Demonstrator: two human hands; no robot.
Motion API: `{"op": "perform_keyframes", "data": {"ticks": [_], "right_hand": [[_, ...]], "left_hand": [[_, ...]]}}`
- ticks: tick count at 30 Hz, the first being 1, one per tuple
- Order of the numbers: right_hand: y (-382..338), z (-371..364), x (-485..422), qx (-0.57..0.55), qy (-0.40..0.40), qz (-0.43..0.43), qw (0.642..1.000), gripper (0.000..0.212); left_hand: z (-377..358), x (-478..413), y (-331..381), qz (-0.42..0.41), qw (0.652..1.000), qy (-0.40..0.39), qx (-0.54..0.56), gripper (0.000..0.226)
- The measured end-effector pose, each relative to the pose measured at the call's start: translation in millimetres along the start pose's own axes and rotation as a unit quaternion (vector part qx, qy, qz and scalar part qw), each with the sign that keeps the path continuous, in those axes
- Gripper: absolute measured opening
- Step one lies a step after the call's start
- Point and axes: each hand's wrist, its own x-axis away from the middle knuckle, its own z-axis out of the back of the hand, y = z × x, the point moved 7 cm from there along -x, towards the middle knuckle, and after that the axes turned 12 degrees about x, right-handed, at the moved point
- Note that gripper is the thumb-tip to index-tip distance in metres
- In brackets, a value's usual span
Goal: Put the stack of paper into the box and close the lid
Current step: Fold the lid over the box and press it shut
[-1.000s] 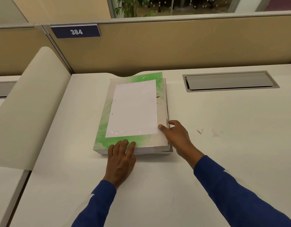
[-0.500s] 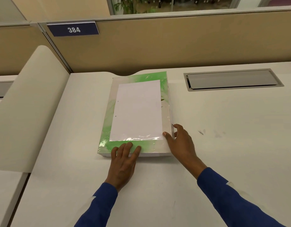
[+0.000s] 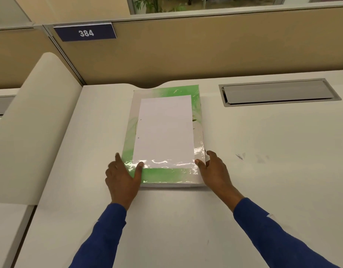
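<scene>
A flat box (image 3: 166, 91) lies in the middle of the white desk (image 3: 263, 180), its green and white lid down flat. A white sheet (image 3: 165, 130) is stuck on top of the lid under glossy tape. No stack of paper shows; the inside of the box is hidden. My left hand (image 3: 122, 178) grips the near left corner, thumb on the lid and fingers along the left side. My right hand (image 3: 215, 171) holds the near right corner the same way, thumb on top and fingers against the right side.
A grey cable hatch (image 3: 279, 92) is set into the desk right of the box. A tan partition (image 3: 186, 55) with a blue sign reading 384 (image 3: 85, 33) stands behind. A curved cream panel (image 3: 31, 122) rises along the desk's left edge.
My left hand slid from lying flat on the lid's near edge to the near left corner. The raised right edge of the lid has come down. My right hand stayed at the near right corner.
</scene>
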Motion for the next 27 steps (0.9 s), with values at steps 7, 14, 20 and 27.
{"op": "perform_keyframes", "data": {"ticks": [7,14,20,27], "right_hand": [[-5.7,7.8,-23.3,-0.014,-0.015,0.006,1.000,0.073],[-66.9,45.3,-91.5,-0.013,0.110,0.105,0.988,0.074],[-96.4,21.2,-134.7,0.270,0.081,0.223,0.933,0.086],[-99.3,11.4,-158.3,0.297,0.095,0.200,0.929,0.091]], "left_hand": [[-7.5,-27.1,1.2,-0.002,0.998,-0.061,0.007,0.091],[-25.9,-107.6,52.3,-0.091,0.993,-0.073,-0.025,0.092],[-71.6,-148.4,85.6,-0.208,0.952,-0.154,-0.163,0.093],[-81.6,-156.2,79.4,-0.214,0.952,-0.134,-0.174,0.098]]}}
